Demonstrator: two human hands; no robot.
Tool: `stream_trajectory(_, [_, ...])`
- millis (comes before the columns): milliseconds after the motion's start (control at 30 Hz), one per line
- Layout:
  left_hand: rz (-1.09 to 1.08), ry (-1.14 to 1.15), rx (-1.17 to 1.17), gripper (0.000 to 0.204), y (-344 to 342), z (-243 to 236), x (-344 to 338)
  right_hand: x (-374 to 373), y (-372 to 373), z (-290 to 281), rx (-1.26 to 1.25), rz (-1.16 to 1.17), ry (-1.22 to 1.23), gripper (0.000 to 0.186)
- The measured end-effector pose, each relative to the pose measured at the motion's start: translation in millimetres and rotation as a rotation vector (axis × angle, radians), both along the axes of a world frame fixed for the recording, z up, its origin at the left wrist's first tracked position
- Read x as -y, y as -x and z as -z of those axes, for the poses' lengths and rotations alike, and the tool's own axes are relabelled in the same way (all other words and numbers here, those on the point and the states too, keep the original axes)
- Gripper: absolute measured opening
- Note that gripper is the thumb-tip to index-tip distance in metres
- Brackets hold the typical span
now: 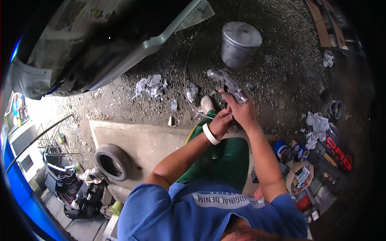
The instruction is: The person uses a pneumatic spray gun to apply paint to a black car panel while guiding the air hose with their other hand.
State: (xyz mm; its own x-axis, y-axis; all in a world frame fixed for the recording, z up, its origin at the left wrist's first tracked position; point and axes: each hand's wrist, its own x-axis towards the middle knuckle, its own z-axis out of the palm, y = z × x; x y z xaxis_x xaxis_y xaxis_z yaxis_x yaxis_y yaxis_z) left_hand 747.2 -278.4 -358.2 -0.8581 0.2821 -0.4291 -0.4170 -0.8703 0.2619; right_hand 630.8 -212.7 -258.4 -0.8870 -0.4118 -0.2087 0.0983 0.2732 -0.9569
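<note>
My right hand (243, 111) is wrapped round the handle of a silver spray gun (231, 85). A large grey metal cup (240, 45) with a round lid sits at the gun's upper end, a little blurred. Just below the grip, my left hand (220, 123), with a white band at its wrist, is closed near the handle's lower end. What its fingers pinch there is mostly hidden. A thin grey hose (186, 76) curves over the gravel and runs toward my hands.
A vehicle body panel (155, 42) partly masked with paper hangs over the upper left. Crumpled paper (150, 86) lies on gravel. A tyre (111, 162) rests on the concrete slab (152, 140). Cans, a carton (300, 178) and clutter stand at right; more clutter (82, 193) at left.
</note>
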Motion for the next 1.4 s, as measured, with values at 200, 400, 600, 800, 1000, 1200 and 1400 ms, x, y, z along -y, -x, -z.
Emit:
stream_trajectory(200, [-0.071, 0.116, 0.119, 0.028, 97, 16, 26, 30, 95, 44, -0.019, -0.006, -0.059, 0.044])
stream_trajectory(400, [0.111, 0.618, 0.007, 0.044, 160, 106, 13, 20, 208, 33, 0.24, 0.066, 0.239, 0.032])
stream_trajectory(600, [0.571, 0.813, -0.055, 0.072, 173, 189, -68, -1, 378, 22, 0.041, 0.077, 0.225, 0.034])
stream_trajectory(800, [1.198, 1.168, 0.059, 0.061, 228, 229, -92, -37, 606, 90, -0.312, 0.08, -0.204, 0.057])
stream_trajectory(1000, [1.183, 1.466, 0.168, 0.041, 246, 255, -131, -19, 785, 152, -0.428, 0.013, -0.419, 0.071])
stream_trajectory(1200, [0.894, 1.381, 0.026, 0.029, 390, 196, -169, -21, 882, 175, -0.518, -0.1, -0.513, 0.09])
stream_trajectory(1400, [0.638, 1.374, 0.085, 0.027, 452, 175, -199, -9, 942, 152, -0.665, -0.046, -0.489, 0.059])
